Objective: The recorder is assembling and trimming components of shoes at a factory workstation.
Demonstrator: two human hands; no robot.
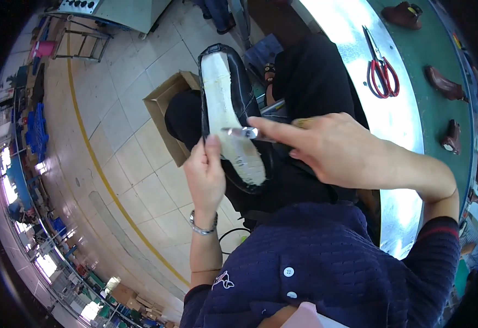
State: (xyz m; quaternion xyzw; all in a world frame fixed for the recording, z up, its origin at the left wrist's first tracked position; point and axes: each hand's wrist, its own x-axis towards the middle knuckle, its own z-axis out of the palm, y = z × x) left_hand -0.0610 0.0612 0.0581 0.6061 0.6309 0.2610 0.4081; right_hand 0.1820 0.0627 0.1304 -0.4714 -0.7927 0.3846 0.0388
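Note:
A black shoe (pixel 241 90) lies upside down across my lap, its pale bottom (pixel 217 82) facing up. My left hand (pixel 201 177) grips the shoe by its left edge, with the thumb pressed on the pale bottom. In my right hand (pixel 337 147) is a shiny metal hand tool (pixel 241 132), with the index finger stretched along it. The tool's end is over the middle of the shoe bottom; whether it touches cannot be told. My right fingers hide the rest of the tool, so its exact kind is unclear.
Red-handled scissors (pixel 382 74) lie on the shiny metal bench (pixel 405 147) to my right. Beyond it, a green belt (pixel 414 49) carries several brown shoes (pixel 444 85). A cardboard box (pixel 159 106) stands beside my left knee. Another person's legs (pixel 215 13) show at the top.

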